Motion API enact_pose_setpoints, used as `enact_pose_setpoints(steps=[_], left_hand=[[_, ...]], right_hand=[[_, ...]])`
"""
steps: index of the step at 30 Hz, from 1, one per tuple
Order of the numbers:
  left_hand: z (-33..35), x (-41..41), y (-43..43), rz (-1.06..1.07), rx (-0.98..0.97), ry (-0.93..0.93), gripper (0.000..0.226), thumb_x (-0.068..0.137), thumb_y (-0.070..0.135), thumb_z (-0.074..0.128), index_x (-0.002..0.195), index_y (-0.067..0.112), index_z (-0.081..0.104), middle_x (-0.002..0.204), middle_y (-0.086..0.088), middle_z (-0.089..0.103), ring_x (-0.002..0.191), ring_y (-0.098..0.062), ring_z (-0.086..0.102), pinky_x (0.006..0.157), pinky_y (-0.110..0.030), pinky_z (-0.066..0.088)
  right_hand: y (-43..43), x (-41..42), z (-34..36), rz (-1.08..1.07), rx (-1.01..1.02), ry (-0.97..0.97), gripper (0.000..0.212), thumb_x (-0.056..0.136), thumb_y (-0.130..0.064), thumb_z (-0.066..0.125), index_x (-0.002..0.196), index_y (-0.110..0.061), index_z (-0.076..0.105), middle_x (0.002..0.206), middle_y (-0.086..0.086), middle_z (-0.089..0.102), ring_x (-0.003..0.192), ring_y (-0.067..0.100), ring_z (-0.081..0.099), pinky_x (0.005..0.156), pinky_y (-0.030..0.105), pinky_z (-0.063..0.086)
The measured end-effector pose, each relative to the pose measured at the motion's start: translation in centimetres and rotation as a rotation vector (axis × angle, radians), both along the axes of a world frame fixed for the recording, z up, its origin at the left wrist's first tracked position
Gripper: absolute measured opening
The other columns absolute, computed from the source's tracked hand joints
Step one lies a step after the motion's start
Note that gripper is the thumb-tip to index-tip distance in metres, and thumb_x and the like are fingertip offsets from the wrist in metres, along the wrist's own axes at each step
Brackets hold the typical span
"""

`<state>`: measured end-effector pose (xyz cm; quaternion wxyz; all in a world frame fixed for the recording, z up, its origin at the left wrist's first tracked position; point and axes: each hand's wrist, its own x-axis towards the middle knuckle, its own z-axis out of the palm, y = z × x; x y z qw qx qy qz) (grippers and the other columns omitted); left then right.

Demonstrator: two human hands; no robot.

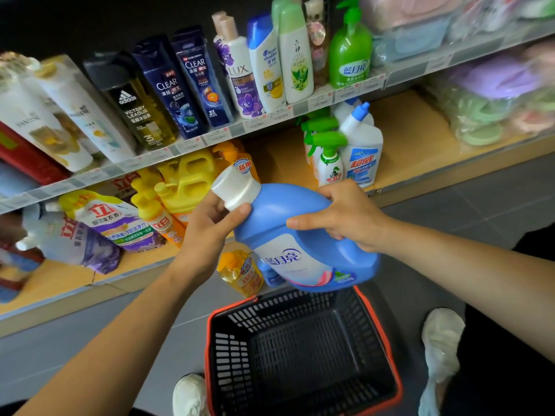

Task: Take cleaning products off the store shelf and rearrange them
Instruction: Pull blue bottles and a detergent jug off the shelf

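I hold a big blue detergent jug (288,235) with a white cap tilted in the air above a black basket (303,352) with a red rim, which stands on the floor. My left hand (210,223) grips the neck just under the cap. My right hand (342,217) is wrapped around the jug's handle on top. The lower shelf (405,130) behind carries yellow dish-soap bottles (180,187), refill pouches (114,223), green spray bottles (329,157) and a white toilet cleaner (362,145).
The upper shelf holds shampoo bottles (186,82) and a green pump bottle (350,52). A yellow pump bottle (240,273) and a small blue bottle stand by the basket's far edge. Bagged plastic goods (495,94) fill the right. My white shoes (441,340) flank the basket.
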<state>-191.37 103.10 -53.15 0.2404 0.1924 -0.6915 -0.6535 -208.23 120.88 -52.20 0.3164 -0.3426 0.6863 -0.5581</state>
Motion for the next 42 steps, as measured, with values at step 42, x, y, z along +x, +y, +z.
enact_pose_setpoints(steps=[42], left_hand=[[-3.1,2.3,2.1,-0.200,0.289,-0.303,0.058,0.079,0.051,0.072,0.131,0.027,0.062,0.130,0.000,0.070,0.121,-0.023,0.066,0.095,-0.039,0.057]], right_hand=[[0.1,0.1,1.4,-0.069,0.005,-0.673,0.047,0.059,-0.050,0.083,0.059,-0.021,0.046,0.049,-0.003,0.026,0.039,0.012,0.022,0.040,0.023,0.022]])
